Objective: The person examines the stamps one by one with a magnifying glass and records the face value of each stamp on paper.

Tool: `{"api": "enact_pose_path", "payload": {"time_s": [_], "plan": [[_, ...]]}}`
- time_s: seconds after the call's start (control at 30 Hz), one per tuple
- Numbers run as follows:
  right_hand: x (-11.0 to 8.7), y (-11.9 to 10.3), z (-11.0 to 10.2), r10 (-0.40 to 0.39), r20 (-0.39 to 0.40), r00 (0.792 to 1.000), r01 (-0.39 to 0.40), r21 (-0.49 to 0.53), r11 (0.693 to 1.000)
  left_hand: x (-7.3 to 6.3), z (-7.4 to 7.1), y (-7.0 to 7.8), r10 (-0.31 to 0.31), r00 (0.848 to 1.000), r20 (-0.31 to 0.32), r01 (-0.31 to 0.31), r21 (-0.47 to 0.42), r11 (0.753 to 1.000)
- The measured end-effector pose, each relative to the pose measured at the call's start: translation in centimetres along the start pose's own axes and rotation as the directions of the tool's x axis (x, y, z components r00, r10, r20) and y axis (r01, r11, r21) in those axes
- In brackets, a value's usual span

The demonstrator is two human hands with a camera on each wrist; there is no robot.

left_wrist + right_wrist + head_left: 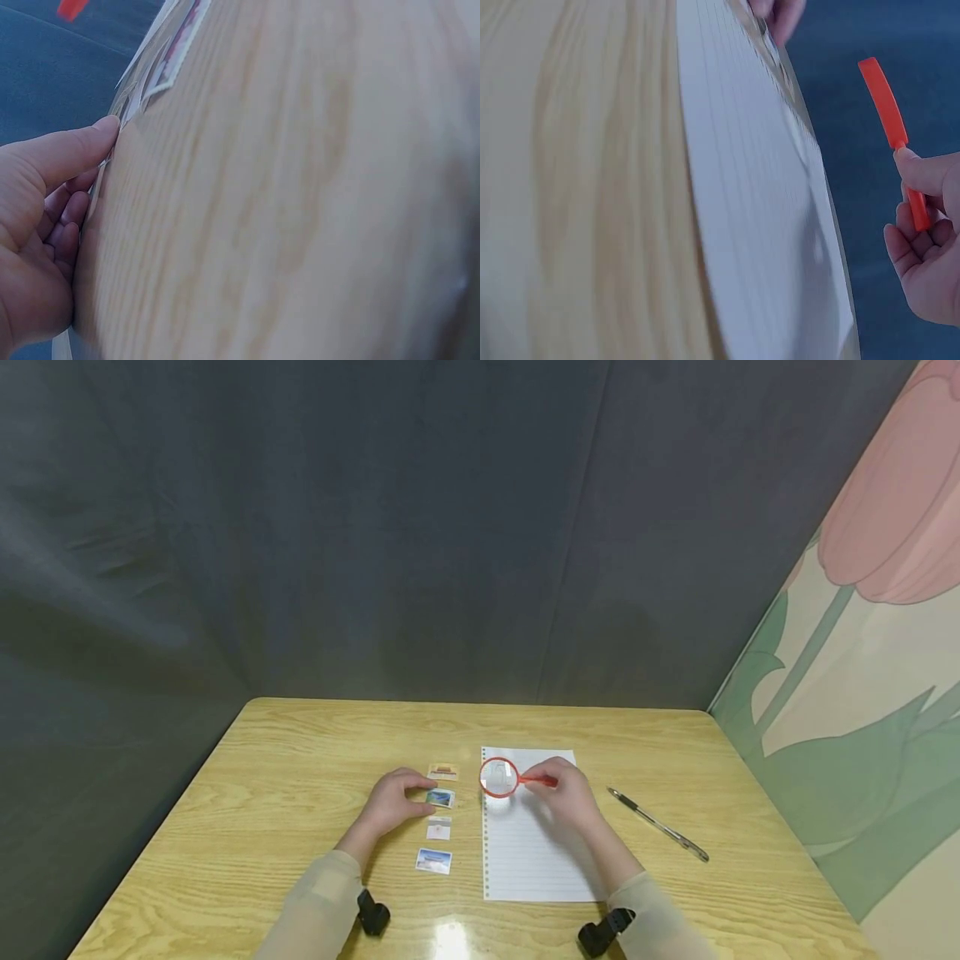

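Observation:
My right hand [566, 792] grips the red handle of a magnifying glass [499, 777], its round lens held above the upper left of a lined sheet of paper [536, 860]. Edge-on, the red magnifying glass [885, 101] shows in the right wrist view, raised off the table. My left hand [393, 802] holds a small blue-green stamp [440, 797] between thumb and index finger, at its lower and upper edges. That stamp lies second from the top in a column with a yellow-orange stamp [443, 772], a pale grey stamp [438, 828] and a blue-white stamp [433, 860].
A pen [658, 824] lies slanted on the wooden table [315, 752], right of the paper. A dark curtain [420, 543] hangs behind the far edge, and a flower-patterned wall [862, 710] stands at the right.

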State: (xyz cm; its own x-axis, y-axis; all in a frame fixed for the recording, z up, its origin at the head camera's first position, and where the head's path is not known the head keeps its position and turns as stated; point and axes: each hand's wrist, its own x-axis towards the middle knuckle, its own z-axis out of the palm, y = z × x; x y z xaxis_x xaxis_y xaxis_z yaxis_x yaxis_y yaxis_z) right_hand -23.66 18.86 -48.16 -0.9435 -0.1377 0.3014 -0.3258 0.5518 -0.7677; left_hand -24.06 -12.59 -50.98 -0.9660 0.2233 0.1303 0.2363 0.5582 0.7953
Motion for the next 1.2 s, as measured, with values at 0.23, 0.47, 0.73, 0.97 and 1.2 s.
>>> {"api": "enact_pose_path", "payload": {"time_s": [0.23,0.47,0.73,0.97,1.2], "plan": [[-1.3,2.8,-4.0,0.100,-0.101,0.990,-0.102,-0.015,0.995,0.0,-0.1,0.0,-0.005,1.000,-0.001,0.005,-0.009,1.000],[-3.2,5.2,-8.9,0.167,-0.182,0.969,-0.191,-0.119,0.974,0.0,-0.1,-0.1,0.001,1.000,0.005,-0.001,-0.008,1.000],[-5.4,8.2,-14.3,0.224,-0.247,0.943,-0.277,-0.204,0.939,0.0,0.0,-0.3,0.004,1.000,0.004,-0.004,-0.008,1.000],[-7.1,9.8,-17.4,0.278,-0.262,0.924,-0.336,-0.207,0.919,-0.1,0.0,-0.2,0.004,1.000,0.001,-0.004,-0.014,1.000],[-8.2,10.6,-18.9,0.264,-0.282,0.922,-0.335,-0.245,0.910,-0.1,0.0,-0.2,0.000,1.000,0.000,0.000,-0.015,1.000]]}}
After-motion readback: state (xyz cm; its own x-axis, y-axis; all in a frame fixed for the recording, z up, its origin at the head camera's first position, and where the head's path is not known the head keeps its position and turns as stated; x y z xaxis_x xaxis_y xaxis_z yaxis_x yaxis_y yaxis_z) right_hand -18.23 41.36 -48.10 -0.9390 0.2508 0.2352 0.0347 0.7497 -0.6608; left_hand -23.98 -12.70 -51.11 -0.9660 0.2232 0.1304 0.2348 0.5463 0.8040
